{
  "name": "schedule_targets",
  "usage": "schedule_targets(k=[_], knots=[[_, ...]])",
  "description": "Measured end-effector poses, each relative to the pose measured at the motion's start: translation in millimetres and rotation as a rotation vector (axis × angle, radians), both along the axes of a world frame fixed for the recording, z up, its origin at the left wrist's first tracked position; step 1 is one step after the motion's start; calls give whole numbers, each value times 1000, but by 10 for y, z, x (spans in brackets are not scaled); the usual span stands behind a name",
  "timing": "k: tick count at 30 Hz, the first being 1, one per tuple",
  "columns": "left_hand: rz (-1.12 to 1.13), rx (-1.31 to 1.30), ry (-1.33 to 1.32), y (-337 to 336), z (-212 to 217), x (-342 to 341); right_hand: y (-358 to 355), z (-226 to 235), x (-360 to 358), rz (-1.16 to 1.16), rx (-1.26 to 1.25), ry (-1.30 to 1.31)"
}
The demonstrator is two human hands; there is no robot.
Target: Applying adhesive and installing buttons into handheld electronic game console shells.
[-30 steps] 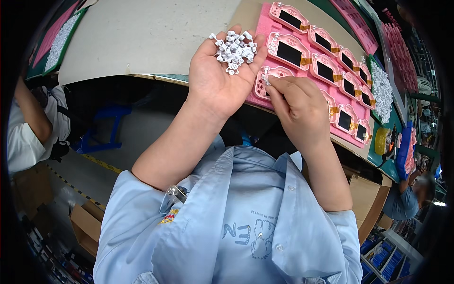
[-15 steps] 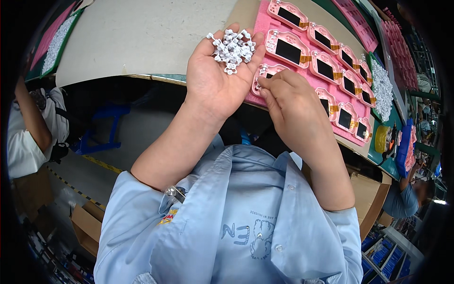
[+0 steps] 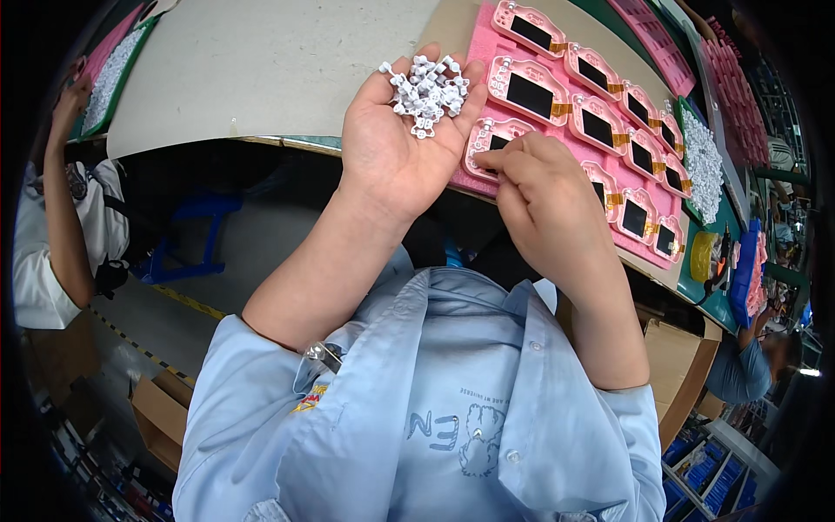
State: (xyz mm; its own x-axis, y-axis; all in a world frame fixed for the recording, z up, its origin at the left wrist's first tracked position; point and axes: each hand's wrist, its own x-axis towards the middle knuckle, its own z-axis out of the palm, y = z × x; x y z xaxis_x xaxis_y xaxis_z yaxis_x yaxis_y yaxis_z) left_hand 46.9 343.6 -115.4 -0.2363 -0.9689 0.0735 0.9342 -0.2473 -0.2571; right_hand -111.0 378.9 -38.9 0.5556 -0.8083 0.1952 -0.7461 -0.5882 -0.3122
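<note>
- Left hand (image 3: 396, 152) is cupped palm-up above the near edge of the table (image 3: 261, 70), cradling a loose heap of small white plastic parts (image 3: 426, 87) on its fingers. Nothing closes over the heap, so I'd say a slight tilt of the wrist could send pieces rolling off the fingertips onto the table or down to the floor below.
- Right hand (image 3: 544, 196) has its fingertips pinched together against the nearest pink device shell (image 3: 491, 143). Whether one of the white parts sits in that pinch I cannot tell; the fingers hide it.
- That shell lies at the near end of a pink tray (image 3: 474, 48) holding a row of similar pink shells with dark screens, right by the table edge. Pressing hard at that end could, I think, rock or shift the tray.
- A tiny part pressed in crooked might jam or spring out of the pinch.
- The two hands sit just beside each other, so a knock of the right wrist against the left palm could spill the heap.
</note>
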Motion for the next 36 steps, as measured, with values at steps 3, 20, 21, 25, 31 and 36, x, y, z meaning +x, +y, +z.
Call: schedule_targets(k=[3, 20, 21, 25, 31, 36], knots=[[-5, -25, -27, 18, 74, 7, -52, 59, -3, -38, -15, -154], [-242, -60, -168, 325, 448, -349, -131, 416, -16, 115, -257, -202], [-245, -61, -168, 328, 446, -367, -121, 407, -11, 113, -259, -202], [-298, 40, -39, 333, 426, -424, -89, 319, -5, 28, -311, -173], [-313, -26, 1, 326, 422, -437, -89, 322, -29, -16, -192, -395], [-193, 136, -239, 307, 558, -438, -45, 525, -202, -297, -80, -598]])
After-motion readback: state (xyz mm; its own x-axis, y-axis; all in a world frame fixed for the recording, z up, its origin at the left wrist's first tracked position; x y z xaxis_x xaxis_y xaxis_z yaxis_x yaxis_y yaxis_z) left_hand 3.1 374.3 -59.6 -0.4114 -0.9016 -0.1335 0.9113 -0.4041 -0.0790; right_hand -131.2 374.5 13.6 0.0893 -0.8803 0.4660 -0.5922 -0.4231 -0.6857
